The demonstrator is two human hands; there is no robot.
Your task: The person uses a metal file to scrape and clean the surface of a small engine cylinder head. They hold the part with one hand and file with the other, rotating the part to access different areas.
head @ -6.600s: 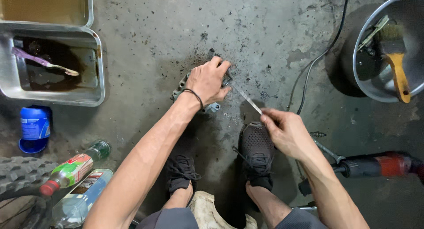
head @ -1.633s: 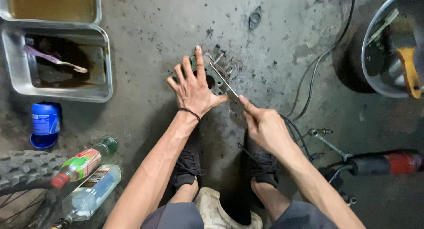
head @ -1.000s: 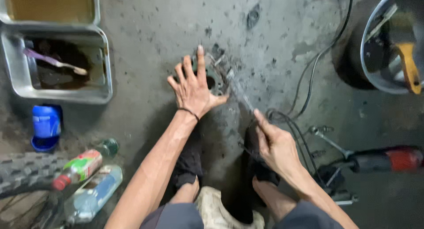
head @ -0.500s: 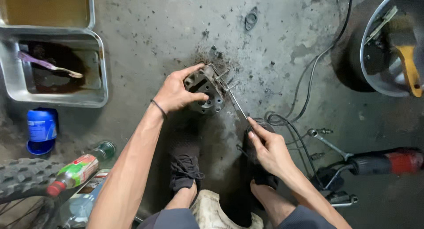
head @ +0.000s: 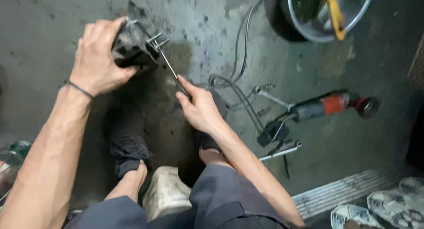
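My left hand [head: 99,56] grips a dark, greasy metal part [head: 132,45] with short studs sticking out of its right side, lifted off the stained concrete floor. My right hand [head: 198,107] pinches the lower end of a thin metal rod tool [head: 171,70], whose upper tip meets the part near the studs. Both hands work above my feet in dark shoes [head: 128,149]; I am crouched low.
A red and grey power tool [head: 324,105] lies on the floor at right, with black cables [head: 238,83] and a wrench [head: 280,151] beside it. A metal bowl [head: 329,12] holding a yellow-handled tool stands at top right. Sandals [head: 384,207] lie at bottom right.
My left hand went from lying flat on the part to closing round it and lifting it. The view swung right, so the trays and blue can have left the frame.
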